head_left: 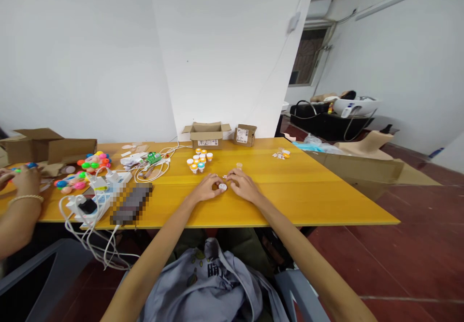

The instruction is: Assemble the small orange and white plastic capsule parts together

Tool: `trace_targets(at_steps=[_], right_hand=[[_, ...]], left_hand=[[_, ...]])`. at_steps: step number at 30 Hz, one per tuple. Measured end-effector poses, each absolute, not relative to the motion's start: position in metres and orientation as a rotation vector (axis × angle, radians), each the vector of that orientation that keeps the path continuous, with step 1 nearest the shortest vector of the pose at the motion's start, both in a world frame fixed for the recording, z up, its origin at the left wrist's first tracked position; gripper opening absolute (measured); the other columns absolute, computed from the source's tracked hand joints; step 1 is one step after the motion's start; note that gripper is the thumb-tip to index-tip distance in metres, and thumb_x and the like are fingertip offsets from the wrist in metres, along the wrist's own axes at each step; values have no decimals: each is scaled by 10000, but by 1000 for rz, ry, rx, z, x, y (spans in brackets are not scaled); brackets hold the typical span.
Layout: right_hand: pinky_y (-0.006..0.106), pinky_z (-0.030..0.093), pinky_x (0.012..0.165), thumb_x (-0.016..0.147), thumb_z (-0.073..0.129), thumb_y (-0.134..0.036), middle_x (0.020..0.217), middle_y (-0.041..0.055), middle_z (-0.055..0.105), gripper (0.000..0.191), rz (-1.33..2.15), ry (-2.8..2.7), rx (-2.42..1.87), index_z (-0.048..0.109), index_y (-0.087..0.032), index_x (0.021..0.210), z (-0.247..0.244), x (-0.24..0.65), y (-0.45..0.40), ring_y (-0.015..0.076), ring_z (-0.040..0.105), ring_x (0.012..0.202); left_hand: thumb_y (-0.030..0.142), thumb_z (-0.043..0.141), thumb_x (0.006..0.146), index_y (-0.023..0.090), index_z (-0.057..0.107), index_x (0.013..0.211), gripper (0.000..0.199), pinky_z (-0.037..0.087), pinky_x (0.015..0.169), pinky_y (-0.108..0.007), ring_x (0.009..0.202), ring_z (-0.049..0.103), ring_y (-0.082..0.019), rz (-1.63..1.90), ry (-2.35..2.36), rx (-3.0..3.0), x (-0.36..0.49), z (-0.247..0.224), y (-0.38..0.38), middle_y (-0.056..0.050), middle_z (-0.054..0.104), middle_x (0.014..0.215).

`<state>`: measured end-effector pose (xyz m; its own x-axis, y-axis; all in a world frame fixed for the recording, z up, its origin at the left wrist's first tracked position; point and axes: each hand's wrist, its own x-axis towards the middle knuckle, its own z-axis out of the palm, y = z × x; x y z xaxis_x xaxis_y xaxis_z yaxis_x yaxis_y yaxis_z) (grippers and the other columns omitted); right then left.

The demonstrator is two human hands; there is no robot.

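Observation:
My left hand (208,188) rests on the yellow table (290,196), its thumb and fingers curled round a small white round piece (222,186), perhaps a lid. Close beside it, my right hand (244,187) has its fingertips drawn together over a tiny white bit (225,177); whether it grips this is too small to tell. Just beyond the right hand stands a small clear cup (239,166). Farther off to the left is a cluster of small white tubs (196,157) with orange and white tops, one of them with a teal band (201,166).
At the back stand an open cardboard box (206,142) and a smaller box (245,135). Small white parts (281,153) lie at right. Leftward are a power strip (108,186) with cables, a blurred dark phone-like object (132,203), colourful balls (94,161) and another person's hand (27,184).

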<state>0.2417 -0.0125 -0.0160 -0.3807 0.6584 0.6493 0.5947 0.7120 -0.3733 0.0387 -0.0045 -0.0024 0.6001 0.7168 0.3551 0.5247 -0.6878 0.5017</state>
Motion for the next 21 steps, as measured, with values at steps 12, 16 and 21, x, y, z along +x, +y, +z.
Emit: trace_targets(at_steps=[12, 16, 21], right_hand=[[372, 508, 817, 767, 503, -45, 941, 80, 635, 308, -167, -1871, -1208, 657, -270, 910, -38, 261, 10, 255, 579, 916], [373, 508, 850, 772, 504, -37, 970, 81, 626, 316, -161, -1900, -1211, 657, -263, 932, -38, 259, 10, 252, 577, 943], [394, 503, 867, 761, 498, -13, 1022, 88, 620, 315, -134, -1988, -1179, 665, -255, 874, -38, 256, 9, 254, 573, 961]], left_hand=[[262, 622, 821, 238, 679, 924, 120, 469, 927, -392, 886, 595, -219, 791, 1009, 2502, 38, -2, -5, -29, 622, 863], [265, 619, 822, 236, 674, 937, 130, 469, 925, -390, 888, 591, -218, 772, 1020, 2513, 38, -2, -5, -28, 619, 862], [274, 627, 819, 236, 668, 961, 152, 467, 919, -380, 899, 585, -220, 758, 1025, 2525, 38, -3, -4, -31, 623, 869]])
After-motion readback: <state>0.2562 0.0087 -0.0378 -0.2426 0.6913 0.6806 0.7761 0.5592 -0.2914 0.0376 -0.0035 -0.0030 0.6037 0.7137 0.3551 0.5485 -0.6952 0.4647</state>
